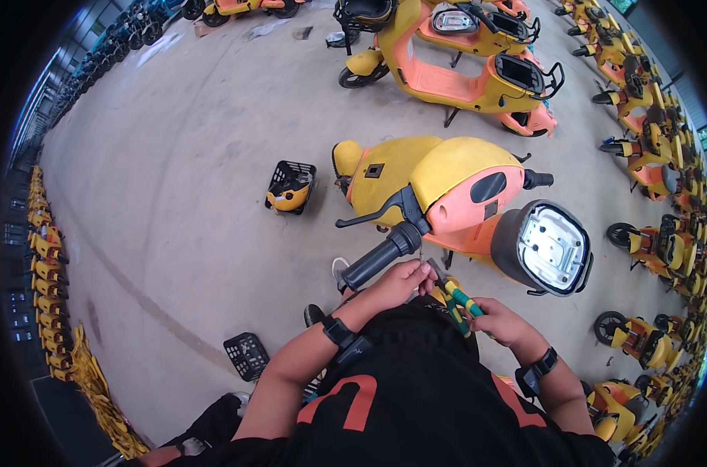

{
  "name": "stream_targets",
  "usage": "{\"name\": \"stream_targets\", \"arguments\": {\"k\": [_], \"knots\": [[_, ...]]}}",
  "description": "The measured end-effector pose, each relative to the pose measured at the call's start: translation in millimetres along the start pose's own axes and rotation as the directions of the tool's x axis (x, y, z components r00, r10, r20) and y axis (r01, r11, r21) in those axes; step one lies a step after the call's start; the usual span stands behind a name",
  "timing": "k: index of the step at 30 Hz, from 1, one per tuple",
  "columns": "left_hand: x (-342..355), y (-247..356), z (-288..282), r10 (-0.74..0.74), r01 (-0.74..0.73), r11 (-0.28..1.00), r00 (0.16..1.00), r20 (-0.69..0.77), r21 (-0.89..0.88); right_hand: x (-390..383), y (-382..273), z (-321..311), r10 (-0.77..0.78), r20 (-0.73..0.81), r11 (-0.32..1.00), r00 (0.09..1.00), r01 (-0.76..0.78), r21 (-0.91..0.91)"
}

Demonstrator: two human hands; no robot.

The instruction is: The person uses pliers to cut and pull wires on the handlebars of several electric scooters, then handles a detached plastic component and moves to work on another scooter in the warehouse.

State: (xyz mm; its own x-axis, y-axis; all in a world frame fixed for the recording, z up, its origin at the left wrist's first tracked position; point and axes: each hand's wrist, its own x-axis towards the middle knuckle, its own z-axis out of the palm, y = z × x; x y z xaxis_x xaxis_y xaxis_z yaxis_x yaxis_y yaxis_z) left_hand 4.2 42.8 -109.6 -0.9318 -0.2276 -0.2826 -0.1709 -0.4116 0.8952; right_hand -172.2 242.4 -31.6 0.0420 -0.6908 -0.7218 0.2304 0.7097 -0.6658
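Pliers (464, 300) aslant, jaws toward upper left

This seems to be a large scooter workshop. Rows of yellow scooters (650, 243) line the concrete floor (174, 156) at three and nine o'clock; at four, the right hand (499, 321) holds pliers (463, 299) near a scooter (458, 175).

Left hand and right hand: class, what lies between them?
In the head view, pliers with green-and-yellow handles lie between the left hand and the right hand, which grips the handles; the head points toward the left fingers.
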Motion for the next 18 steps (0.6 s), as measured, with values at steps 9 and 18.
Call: {"name": "stream_targets", "arguments": {"k": [9,18], "knots": [[16,-16,-3,0.151,-0.151,0.988,0.989,-0.004,-0.016,-46,-35,-26,-0.134,0.233,0.863,0.963,-0.002,0.505],[33,-34,-5,0.21,-0.185,0.945,0.975,-0.069,0.271,5,-40,-19,-0.17,0.461,0.686,0.871,-0.231,0.69]]}}
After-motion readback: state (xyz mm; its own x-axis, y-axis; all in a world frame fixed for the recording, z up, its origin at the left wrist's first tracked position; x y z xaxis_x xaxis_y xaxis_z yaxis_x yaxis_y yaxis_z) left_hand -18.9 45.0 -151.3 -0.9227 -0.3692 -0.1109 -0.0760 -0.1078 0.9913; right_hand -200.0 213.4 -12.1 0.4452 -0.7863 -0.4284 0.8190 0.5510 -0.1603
